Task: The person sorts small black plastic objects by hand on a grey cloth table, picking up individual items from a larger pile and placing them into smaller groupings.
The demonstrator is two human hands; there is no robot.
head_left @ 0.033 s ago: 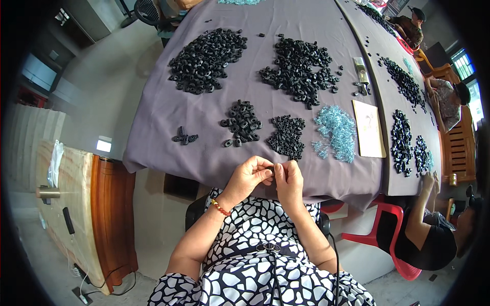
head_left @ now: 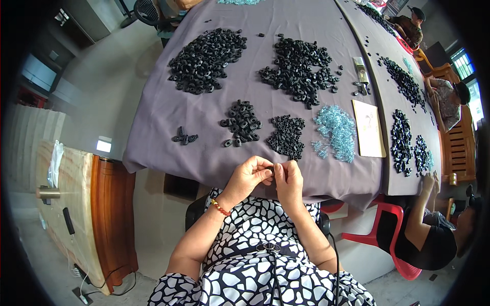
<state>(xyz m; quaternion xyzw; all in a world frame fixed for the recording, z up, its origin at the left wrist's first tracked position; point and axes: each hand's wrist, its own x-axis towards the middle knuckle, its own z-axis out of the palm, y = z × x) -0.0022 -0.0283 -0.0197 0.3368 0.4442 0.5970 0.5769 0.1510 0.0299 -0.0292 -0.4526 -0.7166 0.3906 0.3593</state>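
My left hand (head_left: 248,177) and my right hand (head_left: 289,182) meet at the table's near edge, thumbs and fingertips pinched together. A bit of a small black part (head_left: 271,169) shows between them; the fingers hide most of it. Just beyond my right hand lies a pile of small black ring-like parts (head_left: 287,136). Left of that pile is a heap of larger black parts (head_left: 241,121). Clear blue small pieces (head_left: 335,130) are heaped to the right. A little cluster of joined-looking black parts (head_left: 184,136) lies farther left.
Two large black heaps (head_left: 206,61) (head_left: 300,71) cover the farther part of the grey tablecloth (head_left: 168,155). A pale card (head_left: 369,128) and a tube (head_left: 361,70) lie at right. People work along the right; one nearby (head_left: 429,229) sits on a red chair (head_left: 380,224). A wooden cabinet (head_left: 112,219) stands left.
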